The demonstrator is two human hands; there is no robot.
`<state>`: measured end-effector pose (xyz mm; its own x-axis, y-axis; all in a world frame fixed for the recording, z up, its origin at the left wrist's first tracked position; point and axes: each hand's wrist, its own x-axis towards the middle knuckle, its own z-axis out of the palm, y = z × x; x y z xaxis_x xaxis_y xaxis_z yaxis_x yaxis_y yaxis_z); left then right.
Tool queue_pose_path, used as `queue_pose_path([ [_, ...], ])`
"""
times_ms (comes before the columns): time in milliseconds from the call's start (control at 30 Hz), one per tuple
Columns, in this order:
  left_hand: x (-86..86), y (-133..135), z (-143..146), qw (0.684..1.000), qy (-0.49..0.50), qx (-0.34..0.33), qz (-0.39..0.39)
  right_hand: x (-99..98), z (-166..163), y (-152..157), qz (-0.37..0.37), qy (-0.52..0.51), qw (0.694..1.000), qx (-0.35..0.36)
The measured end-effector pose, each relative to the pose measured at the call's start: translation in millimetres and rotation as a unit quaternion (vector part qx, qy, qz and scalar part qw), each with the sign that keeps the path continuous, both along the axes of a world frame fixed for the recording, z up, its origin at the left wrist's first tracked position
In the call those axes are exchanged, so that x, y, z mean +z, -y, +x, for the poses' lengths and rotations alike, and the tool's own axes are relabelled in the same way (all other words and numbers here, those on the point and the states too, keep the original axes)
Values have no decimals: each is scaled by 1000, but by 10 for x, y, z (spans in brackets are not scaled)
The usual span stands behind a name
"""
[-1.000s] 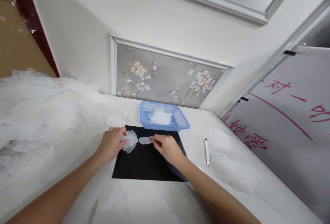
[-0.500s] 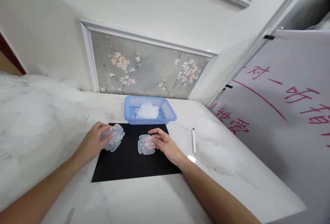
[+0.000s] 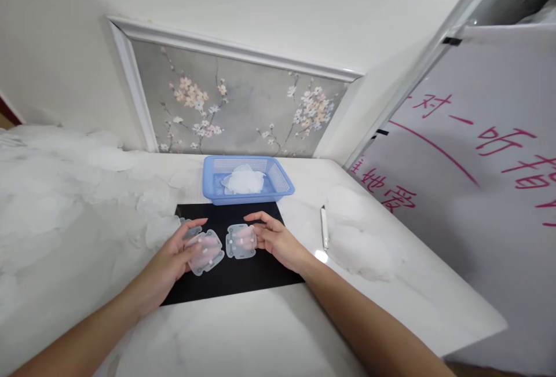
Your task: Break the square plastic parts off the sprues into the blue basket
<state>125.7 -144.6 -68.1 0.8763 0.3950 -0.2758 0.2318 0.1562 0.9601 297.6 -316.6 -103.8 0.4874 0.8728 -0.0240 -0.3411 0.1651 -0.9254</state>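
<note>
My left hand (image 3: pixel 178 252) is closed on a thin translucent plastic piece (image 3: pixel 211 261), squarish with notched edges and small dots, tilted over the black mat (image 3: pixel 230 287). My right hand (image 3: pixel 278 241) pinches a second translucent plastic piece (image 3: pixel 237 242) by its right edge. The two pieces are close side by side, with a narrow gap between them. Behind my left hand's fingers, another translucent piece (image 3: pixel 190 227) shows partly at the mat's left edge. Fingers of both hands show through the plastic.
A blue plastic basket (image 3: pixel 208 191) holding a stack of whitish pieces (image 3: pixel 245 181) stands behind the mat. To the right lies a white utility knife (image 3: pixel 324 227). Heaps of translucent pieces (image 3: pixel 52 191) spread over the left of the marbled table (image 3: pixel 243 336); more (image 3: pixel 365 249) lie at right.
My left hand has moved right with one translucent piece, apart from another left behind at the mat's edge. My right hand still holds its piece. The view has shifted slightly.
</note>
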Motion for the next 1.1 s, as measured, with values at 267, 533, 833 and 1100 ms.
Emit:
queue_pose_path([
  [267,23,-79,-8,994,28,-29,-97,-19,-13,12,-8,1,1000,-3],
  [533,-55,-102,-9,995,41,-67,-54,2,-36,40,8,75,996,54],
  [833,-38,-88,-27,996,31,-80,-28,8,-42,49,18,110,991,73],
  [1100,-15,-58,-26,993,47,-98,-42,1,-50,67,-8,142,986,84],
])
